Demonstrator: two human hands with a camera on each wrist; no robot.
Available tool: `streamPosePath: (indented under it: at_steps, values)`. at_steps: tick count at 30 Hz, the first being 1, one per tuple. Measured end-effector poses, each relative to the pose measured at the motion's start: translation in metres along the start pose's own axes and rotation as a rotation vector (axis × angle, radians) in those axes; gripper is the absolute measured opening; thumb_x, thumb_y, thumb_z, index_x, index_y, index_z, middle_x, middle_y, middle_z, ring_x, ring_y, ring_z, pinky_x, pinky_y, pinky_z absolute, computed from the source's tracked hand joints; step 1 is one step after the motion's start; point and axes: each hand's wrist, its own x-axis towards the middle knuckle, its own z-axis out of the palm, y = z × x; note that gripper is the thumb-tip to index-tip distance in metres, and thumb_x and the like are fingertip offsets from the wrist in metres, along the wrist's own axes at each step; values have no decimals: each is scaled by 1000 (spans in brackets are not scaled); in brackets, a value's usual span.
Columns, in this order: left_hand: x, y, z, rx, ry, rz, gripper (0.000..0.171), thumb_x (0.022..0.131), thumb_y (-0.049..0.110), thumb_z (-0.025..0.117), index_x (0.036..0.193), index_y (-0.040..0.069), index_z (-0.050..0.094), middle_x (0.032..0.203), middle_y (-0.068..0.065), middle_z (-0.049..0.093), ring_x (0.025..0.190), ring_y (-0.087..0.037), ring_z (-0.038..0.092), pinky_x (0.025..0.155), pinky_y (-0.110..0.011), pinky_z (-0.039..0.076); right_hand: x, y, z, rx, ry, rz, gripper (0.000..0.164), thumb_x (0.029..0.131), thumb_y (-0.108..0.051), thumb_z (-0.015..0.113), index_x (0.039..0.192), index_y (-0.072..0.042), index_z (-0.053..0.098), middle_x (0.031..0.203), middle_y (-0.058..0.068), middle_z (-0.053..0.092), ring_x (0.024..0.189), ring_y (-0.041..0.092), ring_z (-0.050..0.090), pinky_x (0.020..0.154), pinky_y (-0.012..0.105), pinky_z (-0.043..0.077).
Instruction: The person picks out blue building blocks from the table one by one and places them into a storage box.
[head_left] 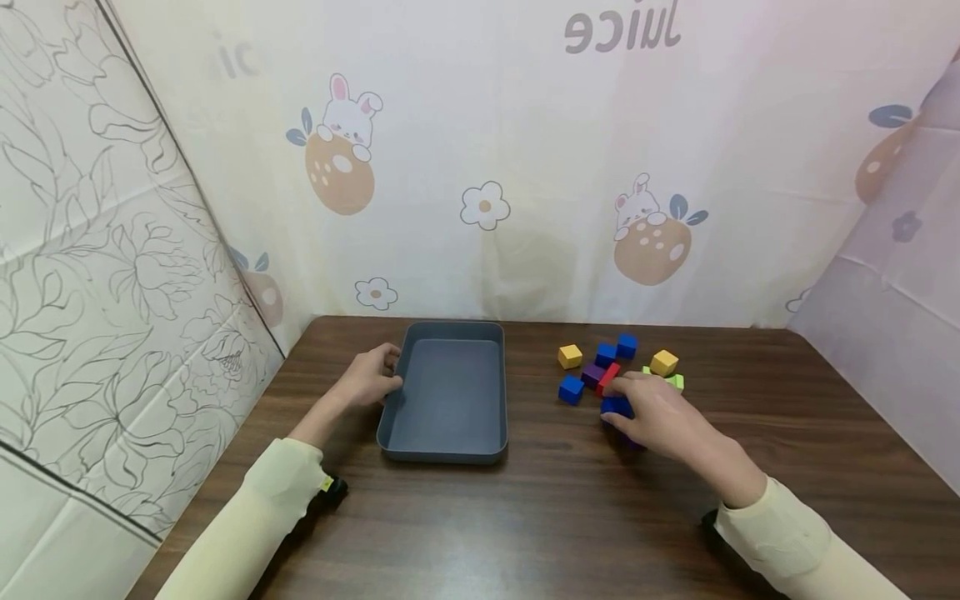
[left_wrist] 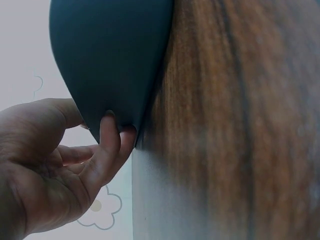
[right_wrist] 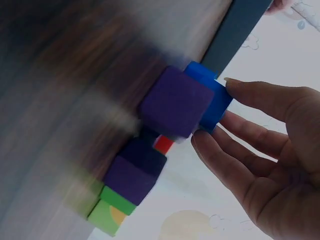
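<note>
My left hand [head_left: 367, 377] grips the left wall of a dark grey rectangular tray [head_left: 442, 457]. In the left wrist view, the fingertips touch the outer wall of the tray [left_wrist: 112, 55], and the thumb reaches behind its rim. On the right, my right hand [head_left: 660, 417] pinches a blue block [head_left: 615, 407] between thumb and fingers at the near side of a group of coloured blocks. The right wrist view shows this blue block [right_wrist: 218, 106] just behind a purple block [right_wrist: 176, 102]. A red block [head_left: 607, 380] lies beside the right fingertips.
Around the right hand lie a yellow block [head_left: 570, 357], a blue block [head_left: 572, 389], a purple block [head_left: 593, 375], another yellow block [head_left: 663, 362] and a green block [head_left: 677, 382]. A patterned curtain [head_left: 487, 150] rises behind the brown wooden table [head_left: 465, 533].
</note>
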Motion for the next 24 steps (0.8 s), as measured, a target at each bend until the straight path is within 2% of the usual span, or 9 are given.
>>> streamPosePath:
  at_steps: [6, 13, 19, 24]
  values:
    - [0, 1, 0, -8, -6, -6, 54, 97, 1, 63, 148, -8, 47, 128, -29, 64, 88, -28, 73, 62, -37, 65, -1, -13, -4, 19, 0, -40, 30, 87, -17, 89, 109, -3, 76, 102, 6, 74, 91, 22, 69, 80, 45, 62]
    - [-1, 3, -1, -9, -11, -23, 54, 97, 3, 62, 148, -7, 47, 128, -28, 64, 83, -25, 72, 64, -39, 65, -4, -21, 0, 50, -10, -131, 25, 86, -18, 90, 105, -8, 77, 99, -1, 74, 85, 13, 67, 71, 33, 60]
    - [-2, 3, -1, -14, -15, -26, 55, 97, 2, 62, 148, -7, 47, 129, -28, 63, 85, -26, 73, 64, -39, 65, -6, -28, 2, 82, -93, -129, 24, 88, -24, 88, 104, -11, 76, 94, -8, 71, 83, 8, 64, 70, 31, 58]
    - [-1, 2, -1, -20, -17, -32, 55, 97, 2, 62, 149, -7, 46, 129, -28, 63, 85, -26, 73, 64, -39, 65, -8, -30, 5, 107, -137, -143, 22, 89, -24, 88, 102, -13, 75, 93, -8, 68, 82, 7, 62, 70, 28, 58]
